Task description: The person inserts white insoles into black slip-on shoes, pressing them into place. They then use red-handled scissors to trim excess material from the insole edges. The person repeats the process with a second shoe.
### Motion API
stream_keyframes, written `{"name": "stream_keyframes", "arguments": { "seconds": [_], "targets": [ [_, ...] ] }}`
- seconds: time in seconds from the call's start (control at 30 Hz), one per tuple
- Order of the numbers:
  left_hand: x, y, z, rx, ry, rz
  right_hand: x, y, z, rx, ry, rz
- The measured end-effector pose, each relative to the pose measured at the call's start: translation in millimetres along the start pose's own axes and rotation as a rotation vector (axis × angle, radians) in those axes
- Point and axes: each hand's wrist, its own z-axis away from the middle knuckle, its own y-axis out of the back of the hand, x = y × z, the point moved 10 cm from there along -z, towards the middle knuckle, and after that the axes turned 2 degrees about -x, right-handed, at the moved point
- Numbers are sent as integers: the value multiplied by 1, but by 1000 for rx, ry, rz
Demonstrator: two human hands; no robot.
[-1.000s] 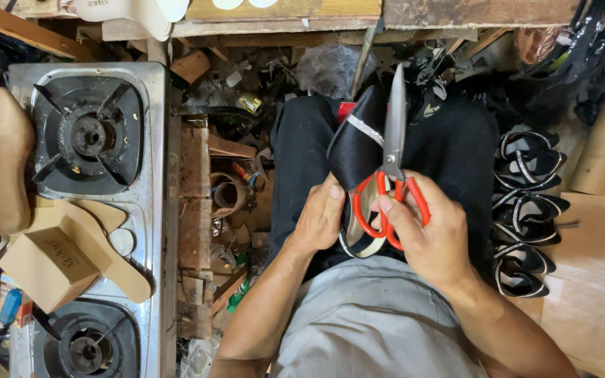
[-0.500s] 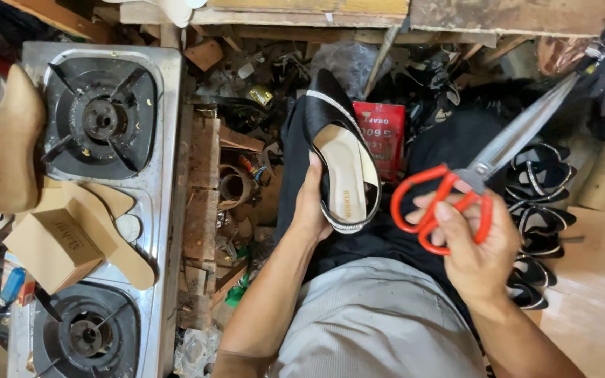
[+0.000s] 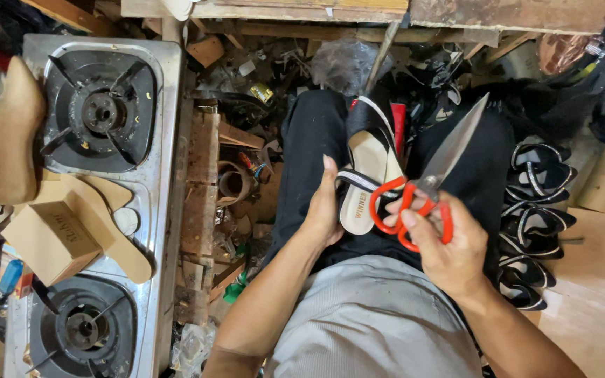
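My left hand (image 3: 325, 206) holds a black sandal with a beige insole and white trim (image 3: 369, 164) over my lap, its toe pointing away from me. My right hand (image 3: 442, 245) grips scissors with red handles (image 3: 421, 192); the steel blades look nearly closed and point up and to the right, away from the sandal. The red handles sit just beside the sandal's heel end. I sit in black trousers and a grey shirt.
A two-burner steel gas stove (image 3: 155, 175) stands at my left, with a small cardboard box (image 3: 50, 238), beige insole pieces (image 3: 110, 224) and a wooden shoe last (image 3: 1, 140) on it. A stack of black strapped sandal uppers (image 3: 533, 217) lies at my right. Scraps litter the floor ahead.
The sandal, earlier cut at by the scissors, was turned insole-up. My right hand swung the scissors out to the right, then brought them back in beside the sandal.
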Motion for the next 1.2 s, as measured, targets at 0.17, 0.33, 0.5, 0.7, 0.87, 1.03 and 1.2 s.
{"name": "stream_keyframes", "arguments": {
  "seconds": [0.17, 0.33, 0.5, 0.7, 0.87, 1.03, 1.2],
  "targets": [
    [26, -13, 7, -78, -235, 60, 4, 9, 0, 141, -124, -29],
    [55, -32, 25, -167, -465, -156, 4, 6, 2, 175, -128, -57],
    [67, -41, 34, -162, -582, -428, 17, 8, 0, 180, -214, -149],
    [70, -42, 41, -76, -671, -549, 22, 7, 10, 215, -215, -64],
    [62, -38, 38, -85, -692, -433, 22, -12, 14, 213, -103, -34],
    [42, -14, 1, -103, -358, 2, 30, 0, 5, 112, -131, -197],
    [17, -10, -8, -29, -27, -19, -12, 0, -1, -151, 205, 17]
  ]
}}
